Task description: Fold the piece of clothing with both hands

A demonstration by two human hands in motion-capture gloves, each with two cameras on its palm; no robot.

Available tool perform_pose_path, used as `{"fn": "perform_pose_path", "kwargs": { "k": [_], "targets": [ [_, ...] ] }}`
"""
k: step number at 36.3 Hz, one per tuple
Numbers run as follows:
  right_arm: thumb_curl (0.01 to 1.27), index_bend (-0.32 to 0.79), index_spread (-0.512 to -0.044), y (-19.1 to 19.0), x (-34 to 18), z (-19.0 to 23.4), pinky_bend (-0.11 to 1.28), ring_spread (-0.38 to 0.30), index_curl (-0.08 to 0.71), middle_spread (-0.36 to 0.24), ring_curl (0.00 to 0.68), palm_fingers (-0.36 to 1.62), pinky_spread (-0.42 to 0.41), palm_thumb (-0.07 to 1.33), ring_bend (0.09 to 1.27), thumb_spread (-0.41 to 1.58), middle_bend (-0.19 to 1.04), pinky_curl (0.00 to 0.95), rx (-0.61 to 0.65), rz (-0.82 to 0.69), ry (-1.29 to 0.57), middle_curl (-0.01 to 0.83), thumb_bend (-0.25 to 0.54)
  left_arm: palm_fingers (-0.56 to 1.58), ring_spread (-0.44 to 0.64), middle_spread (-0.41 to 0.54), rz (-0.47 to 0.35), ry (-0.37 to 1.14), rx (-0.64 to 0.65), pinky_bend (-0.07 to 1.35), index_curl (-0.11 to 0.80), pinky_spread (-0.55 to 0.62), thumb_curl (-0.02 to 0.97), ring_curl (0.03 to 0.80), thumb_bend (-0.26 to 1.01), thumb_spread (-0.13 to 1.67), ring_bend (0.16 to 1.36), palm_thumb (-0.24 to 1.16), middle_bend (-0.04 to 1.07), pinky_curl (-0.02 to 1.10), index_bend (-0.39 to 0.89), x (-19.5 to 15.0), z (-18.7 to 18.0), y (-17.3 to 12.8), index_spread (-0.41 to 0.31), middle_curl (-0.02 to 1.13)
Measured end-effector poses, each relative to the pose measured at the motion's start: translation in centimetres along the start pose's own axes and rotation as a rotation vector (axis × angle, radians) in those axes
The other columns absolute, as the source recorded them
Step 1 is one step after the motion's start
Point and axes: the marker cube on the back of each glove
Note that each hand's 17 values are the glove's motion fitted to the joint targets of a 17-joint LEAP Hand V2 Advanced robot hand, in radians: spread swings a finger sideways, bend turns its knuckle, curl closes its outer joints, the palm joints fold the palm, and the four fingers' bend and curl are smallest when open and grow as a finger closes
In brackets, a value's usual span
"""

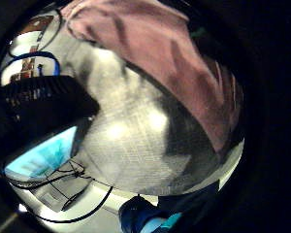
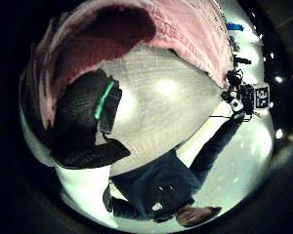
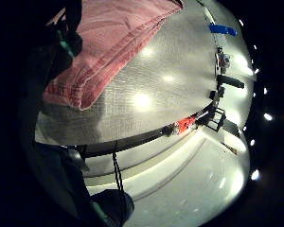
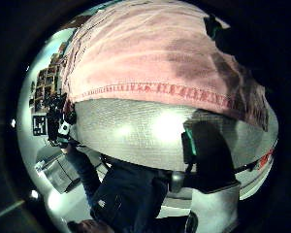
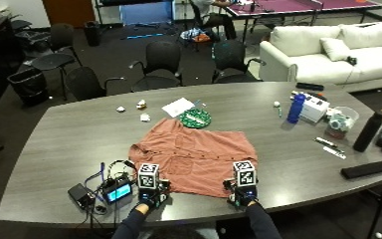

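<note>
- And here we are: the salmon-pink shirt lies spread out flat on the grey table, collar end away from the person, hem along the near edge
- Left hand sits at the near left corner of the hem, right hand at the near right corner, both right at the cloth's edge
- Are the fingers curled onto the fabric? From above I cannot tell; the gloves hide it, and the palm views show the hem close by without showing a pinch on either side
- In the right thumb side palm view the stitched hem runs straight across, just beside a dark gloved finger, so that edge looks within reach
- In the left thumb side palm view the cloth hangs over the tabletop with the gloved fingers beneath it; contact looks likely, a grasp unproven
- Handling, as I judge it: light, thin woven stuff, wholly limp, so it will sag and crease wherever it isn't supported
- It should slide easily on this smooth tabletop, so a one-sided tug would likely skew it
- Best hold, I'd say: pinch both hem corners at once and carry the near edge evenly towards the collar
- Nearby clutter to mind: the green round thing touching the collar end, and the small screen device beside the left hand
</note>
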Motion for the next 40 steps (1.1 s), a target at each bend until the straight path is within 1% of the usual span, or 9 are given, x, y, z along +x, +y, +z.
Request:
{"fn": "perform_pose_path", "kwargs": {
  "k": [4,8,9,16,19,23,27,34,40],
  "targets": [
    [0.15,0.13,-0.197,3.1,-1.2,-1.6,0.55,-0.102,0.094,-0.060,0.175,0.82,-0.020,0.60,0.50,0.57,0.26,0.161,0.001,-0.004,-0.018,0.123,0.365,0.55,0.08,-0.019,-0.027,-0.014,0.004,0.54,0.084,0.00,0.081,0.131,0.19,0.64,0.43,0.31,0.17,0.16,0.15,0.0,-0.1,0.2,-0.087,0.09],
    [0.19,0.14,-0.237,3.2,-1.3,-1.8,0.56,-0.136,0.142,-0.087,0.230,0.85,-0.053,0.67,0.50,0.73,0.29,0.208,0.071,0.003,-0.053,0.182,0.376,0.66,0.06,-0.045,-0.031,-0.065,0.083,0.63,0.126,-0.07,0.111,0.181,0.22,0.84,0.45,0.38,0.18,0.22,0.15,0.0,-0.3,-0.3,-0.116,0.14],
    [0.19,0.13,-0.234,3.0,-1.3,-1.8,0.62,-0.150,0.146,-0.093,0.253,0.96,-0.107,0.68,0.54,0.76,0.28,0.235,0.099,0.002,-0.057,0.188,0.379,0.70,0.04,-0.057,-0.025,-0.076,0.116,0.65,0.130,-0.10,0.119,0.190,0.23,0.88,0.46,0.40,0.19,0.24,0.14,0.1,-0.4,-0.5,-0.120,0.15],
    [0.23,0.13,-0.247,2.1,-1.2,-2.1,0.65,-0.183,0.190,-0.122,0.306,1.13,-0.231,0.77,0.53,0.90,0.28,0.283,0.226,-0.004,-0.020,0.257,0.379,0.93,-0.06,-0.135,-0.017,-0.169,0.297,0.69,0.169,-0.26,0.163,0.234,0.25,1.07,0.43,0.48,0.25,0.30,0.12,-0.1,-0.3,-2.9,-0.165,0.24],
    [0.25,0.17,-0.251,1.9,-1.2,-2.2,0.65,-0.195,0.222,-0.134,0.333,1.22,-0.272,0.83,0.55,0.93,0.29,0.304,0.245,-0.002,0.047,0.284,0.389,1.04,-0.11,-0.179,-0.005,-0.195,0.319,0.68,0.184,-0.29,0.184,0.251,0.27,1.11,0.41,0.53,0.31,0.31,0.12,0.2,-0.9,-2.2,-0.186,0.28],
    [0.26,0.19,-0.248,0.9,-1.3,-1.5,0.65,-0.203,0.261,-0.149,0.361,1.27,-0.303,0.86,0.57,0.97,0.29,0.322,0.220,-0.014,0.131,0.314,0.386,1.17,-0.20,-0.231,-0.016,-0.246,0.296,0.66,0.214,-0.34,0.214,0.276,0.29,1.14,0.40,0.60,0.39,0.34,0.15,-0.1,-1.1,-1.9,-0.215,0.33],
    [0.26,0.19,-0.255,1.8,-1.5,-2.1,0.65,-0.219,0.293,-0.176,0.384,1.30,-0.324,0.87,0.58,1.03,0.31,0.336,0.181,-0.030,0.229,0.345,0.371,1.19,-0.25,-0.259,0.045,-0.230,0.237,0.63,0.241,-0.35,0.232,0.302,0.29,1.18,0.40,0.64,0.44,0.35,0.15,0.0,-0.3,-2.9,-0.229,0.38],
    [0.25,0.18,-0.259,4.4,-0.1,-3.6,0.64,-0.240,0.333,-0.201,0.416,1.30,-0.342,0.89,0.61,1.13,0.35,0.353,0.103,-0.113,0.268,0.395,0.371,1.20,-0.29,-0.283,0.158,-0.215,0.049,0.57,0.282,-0.36,0.260,0.339,0.28,1.22,0.43,0.68,0.47,0.36,0.16,0.2,-3.2,1.8,-0.237,0.42],
    [0.25,0.18,-0.259,8.5,0.5,-8.6,0.63,-0.242,0.362,-0.213,0.435,1.28,-0.344,0.90,0.62,1.19,0.36,0.366,0.154,-0.106,0.282,0.428,0.360,1.20,-0.31,-0.291,0.197,-0.239,0.048,0.53,0.308,-0.35,0.292,0.368,0.25,1.22,0.46,0.70,0.47,0.37,0.16,0.8,-7.8,5.8,-0.244,0.45]
  ]
}}
